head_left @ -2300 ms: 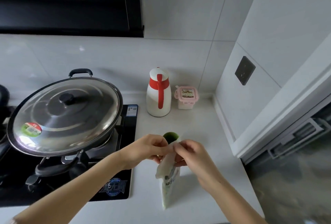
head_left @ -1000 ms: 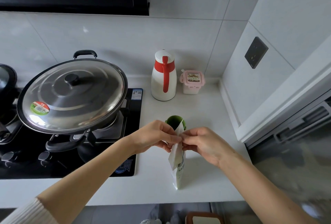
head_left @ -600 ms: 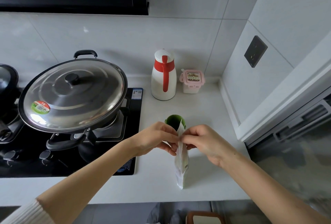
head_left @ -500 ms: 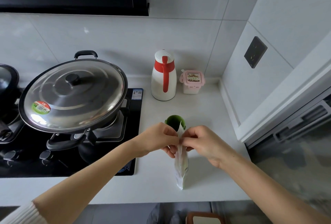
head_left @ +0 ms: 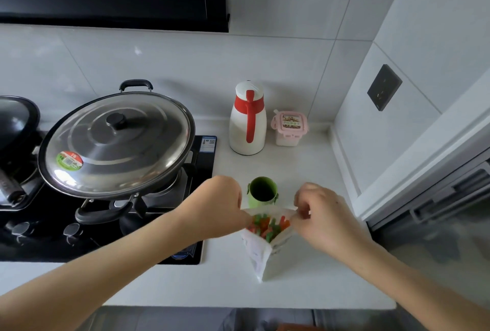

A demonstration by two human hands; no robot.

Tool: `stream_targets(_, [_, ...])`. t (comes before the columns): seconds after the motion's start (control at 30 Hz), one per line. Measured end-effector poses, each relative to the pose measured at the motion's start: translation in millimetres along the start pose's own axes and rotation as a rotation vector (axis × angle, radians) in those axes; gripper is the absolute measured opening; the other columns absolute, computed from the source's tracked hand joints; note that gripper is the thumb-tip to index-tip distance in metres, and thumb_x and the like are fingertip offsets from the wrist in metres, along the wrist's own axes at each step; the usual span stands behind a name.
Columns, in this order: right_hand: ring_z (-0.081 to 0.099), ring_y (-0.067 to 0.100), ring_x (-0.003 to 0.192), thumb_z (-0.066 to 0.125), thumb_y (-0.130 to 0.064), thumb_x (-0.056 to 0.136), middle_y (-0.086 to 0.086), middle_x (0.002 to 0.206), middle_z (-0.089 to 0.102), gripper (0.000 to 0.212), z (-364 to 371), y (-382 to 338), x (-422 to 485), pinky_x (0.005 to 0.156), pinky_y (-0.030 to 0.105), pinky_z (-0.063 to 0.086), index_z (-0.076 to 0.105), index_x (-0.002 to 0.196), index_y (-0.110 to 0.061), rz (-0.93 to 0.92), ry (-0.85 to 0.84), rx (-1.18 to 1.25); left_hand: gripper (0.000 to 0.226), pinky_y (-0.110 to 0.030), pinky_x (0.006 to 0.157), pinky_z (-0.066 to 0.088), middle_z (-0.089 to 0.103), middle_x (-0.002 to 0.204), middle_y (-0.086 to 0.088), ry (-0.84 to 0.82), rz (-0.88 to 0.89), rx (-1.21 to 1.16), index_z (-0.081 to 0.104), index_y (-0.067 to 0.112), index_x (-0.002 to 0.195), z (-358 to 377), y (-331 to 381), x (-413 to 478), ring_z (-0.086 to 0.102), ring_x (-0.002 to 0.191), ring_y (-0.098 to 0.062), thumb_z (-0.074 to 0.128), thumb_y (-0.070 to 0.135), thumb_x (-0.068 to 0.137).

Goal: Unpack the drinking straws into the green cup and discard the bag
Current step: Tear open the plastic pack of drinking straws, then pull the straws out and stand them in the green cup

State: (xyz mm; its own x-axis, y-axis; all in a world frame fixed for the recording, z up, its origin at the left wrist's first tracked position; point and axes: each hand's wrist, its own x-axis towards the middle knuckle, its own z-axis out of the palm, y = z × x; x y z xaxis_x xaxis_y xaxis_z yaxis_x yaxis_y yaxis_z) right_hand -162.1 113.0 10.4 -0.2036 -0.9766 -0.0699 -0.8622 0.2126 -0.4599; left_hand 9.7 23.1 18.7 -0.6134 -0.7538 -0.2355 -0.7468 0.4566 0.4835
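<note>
A white plastic bag (head_left: 261, 254) stands upright on the white counter, its mouth pulled wide. The tips of several red, orange and green straws (head_left: 267, 226) show inside it. My left hand (head_left: 220, 204) pinches the left edge of the bag's mouth, and my right hand (head_left: 322, 214) pinches the right edge. The green cup (head_left: 262, 193) stands upright just behind the bag, between my two hands, and looks dark inside with nothing sticking out.
A lidded steel wok (head_left: 116, 142) sits on the black gas hob (head_left: 106, 224) to the left. A white and red flask (head_left: 248, 118) and a pink-lidded box (head_left: 289, 128) stand by the back wall. The counter edge (head_left: 238, 307) runs close below the bag.
My hands have pulled apart, left hand leftwards and right hand rightwards. The bag's mouth, pinched shut before, now gapes wide and the straws show.
</note>
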Motion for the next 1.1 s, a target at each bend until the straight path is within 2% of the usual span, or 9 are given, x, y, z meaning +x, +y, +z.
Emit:
stream_targets(0.13, [0.068, 0.031, 0.074, 0.058, -0.010, 0.076, 0.018, 0.091, 0.068, 0.014, 3.9, -2.3, 7.5, 0.070, 0.047, 0.056, 0.055, 0.066, -0.001, 0.087, -0.097, 0.190, 0.019, -0.024, 0.075, 0.050, 0.064, 0.093, 0.000, 0.009, 0.122, 0.002, 0.063, 0.013, 0.091, -8.0, 1.4, 1.2, 0.059, 0.084, -0.015, 0.064, 0.027, 0.078])
stream_targets(0.27, [0.070, 0.014, 0.058, 0.059, -0.006, 0.081, 0.017, 0.085, 0.070, 0.024, -1.2, -1.8, 18.7, 0.059, 0.034, 0.060, 0.048, 0.059, -0.007, 0.183, -0.152, 0.353, 0.092, -0.027, 0.106, 0.025, 0.029, 0.138, 0.017, -0.258, 0.116, -0.467, 0.018, 0.032, 0.141, -5.4, -9.5, 4.9, 0.026, 0.126, -0.003, 0.072, 0.043, 0.067])
stream_targets(0.37, [0.069, 0.009, 0.054, 0.057, -0.004, 0.079, 0.009, 0.064, 0.059, 0.027, -5.7, -7.3, 22.2, 0.057, 0.031, 0.058, 0.043, 0.057, -0.008, 0.184, -0.142, 0.399, 0.123, -0.030, 0.111, 0.015, 0.005, 0.147, 0.021, -0.402, 0.204, -0.462, -0.017, 0.039, 0.140, 16.7, -15.1, 4.6, 0.008, 0.133, -0.004, 0.080, 0.031, 0.064])
stream_targets(0.43, [0.070, 0.011, 0.056, 0.056, -0.002, 0.078, 0.006, 0.059, 0.056, 0.027, -9.2, -11.4, 25.1, 0.062, 0.037, 0.061, 0.043, 0.055, -0.009, 0.182, -0.130, 0.434, 0.133, -0.036, 0.116, 0.015, 0.001, 0.148, 0.021, -0.361, 0.236, -0.472, -0.025, 0.042, 0.136, 32.6, -14.4, 8.3, 0.007, 0.139, -0.010, 0.084, 0.034, 0.060])
stream_targets(0.6, [0.071, 0.020, 0.061, 0.053, 0.001, 0.075, 0.009, 0.062, 0.063, 0.025, -21.5, -17.8, 34.0, 0.072, 0.046, 0.058, 0.046, 0.054, -0.009, 0.170, -0.135, 0.502, 0.129, -0.042, 0.107, 0.039, 0.028, 0.143, 0.006, -0.117, 0.292, -0.644, -0.007, 0.043, 0.139, 48.6, -5.6, 17.2, 0.034, 0.131, -0.012, 0.088, 0.029, 0.053])
stream_targets(0.7, [0.070, 0.025, 0.064, 0.052, 0.006, 0.078, 0.021, 0.070, 0.064, 0.021, -30.3, -13.8, 39.2, 0.076, 0.048, 0.059, 0.049, 0.058, -0.002, 0.196, -0.104, 0.605, 0.100, -0.037, 0.097, 0.049, 0.048, 0.125, 0.014, 0.022, 0.311, -0.764, 0.022, 0.047, 0.131, 46.3, -5.2, 15.5, 0.049, 0.118, -0.009, 0.085, 0.021, 0.059])
stream_targets(0.8, [0.070, 0.023, 0.061, 0.050, 0.010, 0.081, 0.027, 0.079, 0.058, 0.015, -35.2, -7.5, 39.8, 0.069, 0.038, 0.061, 0.054, 0.068, 0.003, 0.215, -0.108, 0.764, 0.077, -0.031, 0.090, 0.052, 0.059, 0.111, 0.020, 0.071, 0.304, -0.848, 0.039, 0.054, 0.118, 42.5, -7.0, 13.6, 0.057, 0.108, -0.010, 0.080, 0.026, 0.059])
stream_targets(0.97, [0.063, 0.029, 0.068, 0.046, 0.010, 0.082, 0.022, 0.077, 0.054, 0.015, -31.4, -5.0, 37.8, 0.063, 0.031, 0.059, 0.057, 0.072, 0.009, 0.257, -0.122, 0.915, 0.095, -0.032, 0.096, 0.047, 0.048, 0.127, 0.014, 0.114, 0.351, -0.792, 0.026, 0.057, 0.125, 53.6, -1.5, 12.0, 0.049, 0.119, -0.014, 0.083, 0.014, 0.063])
stream_targets(1.1, [0.066, 0.022, 0.058, 0.046, 0.008, 0.083, 0.005, 0.051, 0.060, 0.038, -36.2, 0.0, 36.4, 0.061, 0.034, 0.053, 0.053, 0.048, -0.005, 0.270, -0.093, 1.012, 0.083, -0.019, 0.086, 0.049, 0.053, 0.114, 0.029, 0.179, 0.352, -0.818, 0.036, 0.054, 0.119, 54.3, 0.6, 15.1, 0.054, 0.111, -0.005, 0.080, 0.010, 0.065])
